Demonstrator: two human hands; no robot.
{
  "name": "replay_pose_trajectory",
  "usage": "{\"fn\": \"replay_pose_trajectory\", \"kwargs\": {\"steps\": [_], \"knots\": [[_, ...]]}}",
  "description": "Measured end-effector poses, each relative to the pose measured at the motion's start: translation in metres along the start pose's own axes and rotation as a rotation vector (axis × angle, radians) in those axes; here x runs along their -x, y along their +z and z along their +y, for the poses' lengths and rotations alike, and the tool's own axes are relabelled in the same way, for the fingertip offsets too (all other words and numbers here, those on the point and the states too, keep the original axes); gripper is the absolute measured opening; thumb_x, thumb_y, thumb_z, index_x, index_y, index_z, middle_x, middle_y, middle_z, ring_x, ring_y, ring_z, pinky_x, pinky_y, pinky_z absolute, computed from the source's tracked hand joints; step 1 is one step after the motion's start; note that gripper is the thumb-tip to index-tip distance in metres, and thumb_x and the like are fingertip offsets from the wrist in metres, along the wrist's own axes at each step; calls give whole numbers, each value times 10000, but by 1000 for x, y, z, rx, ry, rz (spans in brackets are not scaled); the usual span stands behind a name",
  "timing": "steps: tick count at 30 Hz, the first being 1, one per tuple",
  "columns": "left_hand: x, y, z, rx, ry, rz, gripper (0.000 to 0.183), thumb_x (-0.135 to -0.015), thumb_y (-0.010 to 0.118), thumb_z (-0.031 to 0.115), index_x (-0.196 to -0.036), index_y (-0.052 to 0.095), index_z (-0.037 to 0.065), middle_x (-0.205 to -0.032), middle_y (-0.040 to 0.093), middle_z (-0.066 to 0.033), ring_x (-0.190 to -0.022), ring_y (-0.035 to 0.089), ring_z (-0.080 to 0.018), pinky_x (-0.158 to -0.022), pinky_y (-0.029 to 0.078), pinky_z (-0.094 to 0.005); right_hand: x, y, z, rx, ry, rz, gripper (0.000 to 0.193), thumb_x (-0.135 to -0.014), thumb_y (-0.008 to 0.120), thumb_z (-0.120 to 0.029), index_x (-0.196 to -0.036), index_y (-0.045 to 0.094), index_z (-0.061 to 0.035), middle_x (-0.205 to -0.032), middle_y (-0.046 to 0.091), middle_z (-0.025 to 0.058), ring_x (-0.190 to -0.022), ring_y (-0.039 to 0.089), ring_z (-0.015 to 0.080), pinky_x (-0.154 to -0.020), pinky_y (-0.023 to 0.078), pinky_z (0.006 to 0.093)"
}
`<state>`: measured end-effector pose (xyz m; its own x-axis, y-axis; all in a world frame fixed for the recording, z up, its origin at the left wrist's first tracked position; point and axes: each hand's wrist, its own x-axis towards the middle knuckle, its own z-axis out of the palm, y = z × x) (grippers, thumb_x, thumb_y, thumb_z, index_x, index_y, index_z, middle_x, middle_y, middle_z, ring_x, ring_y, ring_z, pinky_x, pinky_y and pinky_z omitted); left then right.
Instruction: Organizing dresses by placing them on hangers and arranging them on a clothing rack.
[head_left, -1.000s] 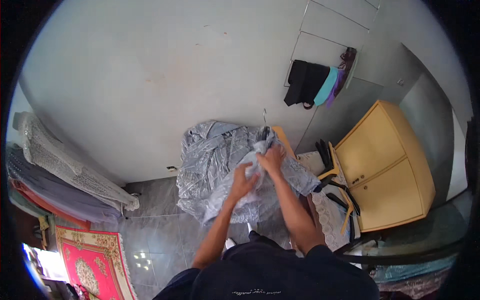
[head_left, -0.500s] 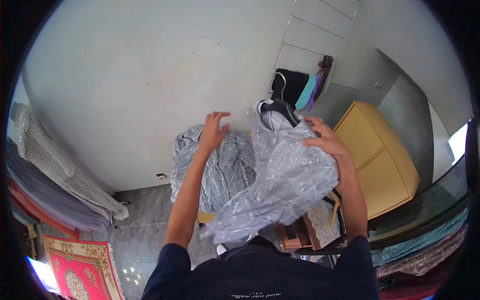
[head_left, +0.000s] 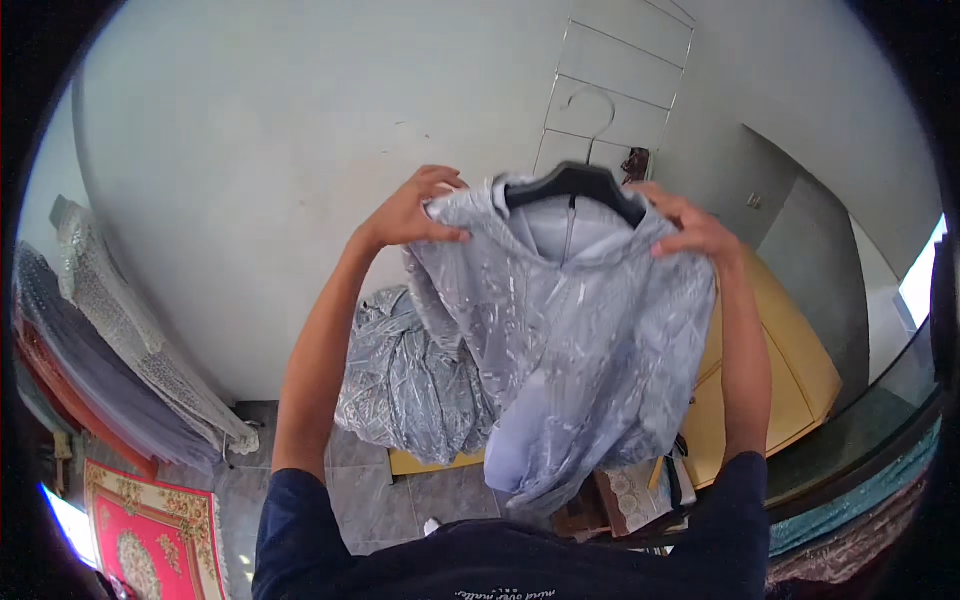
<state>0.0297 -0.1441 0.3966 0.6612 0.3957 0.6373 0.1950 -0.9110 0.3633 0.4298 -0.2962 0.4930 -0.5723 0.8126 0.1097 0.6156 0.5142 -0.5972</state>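
A grey, shiny embroidered dress (head_left: 580, 310) hangs in front of me on a black hanger (head_left: 578, 182) with a metal hook. My left hand (head_left: 415, 208) grips its left shoulder, thumb in front and fingers behind the cloth. At the other shoulder, my right hand (head_left: 692, 228) pinches the fabric the same way. The neckline faces me, and inside it a zip shows on the back panel. Behind and to the left, a second grey patterned garment (head_left: 405, 385) lies bunched on something yellow, partly covered by the dress I hold.
Gowns (head_left: 120, 320) hang along the left wall, above a red floral rug (head_left: 150, 530). A wire rack (head_left: 620, 75) is on the wall ahead. To the right stand a yellow cabinet (head_left: 765, 360) and a dark-edged glass counter (head_left: 860, 440) with folded fabrics.
My left hand has moved from open air onto the dress's left shoulder. The dress has been raised and turned to face me, spread between both hands.
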Motion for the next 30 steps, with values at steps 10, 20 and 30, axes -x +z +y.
{"fn": "replay_pose_trajectory", "kwargs": {"steps": [10,20,30], "knots": [[134,-19,429,-40,-156,266,585,-661,855,376,-1091,664,28,-999,676,-73,-932,634,-163,-861,493,-303,350,89,-210,447,27,527,757,-754,774,-438,-1305,532,21,-1391,474,139,-1293,437,261,-1093,317,362],[208,-36,544,-120,-314,291,709,-717,793,499,-1165,644,-29,-1001,705,-131,-920,672,-196,-857,520,-319,409,136,-258,717,-242,729,627,-758,797,-415,-1222,585,-50,-1236,536,127,-1165,541,259,-1011,403,358],[253,33,493,-307,-212,220,687,-627,859,460,-1091,663,-7,-1058,670,-154,-970,646,-253,-878,497,-354,444,210,-226,518,-28,682,475,-666,857,-409,-954,731,-53,-1217,584,41,-1224,479,227,-1060,375,371]]}}
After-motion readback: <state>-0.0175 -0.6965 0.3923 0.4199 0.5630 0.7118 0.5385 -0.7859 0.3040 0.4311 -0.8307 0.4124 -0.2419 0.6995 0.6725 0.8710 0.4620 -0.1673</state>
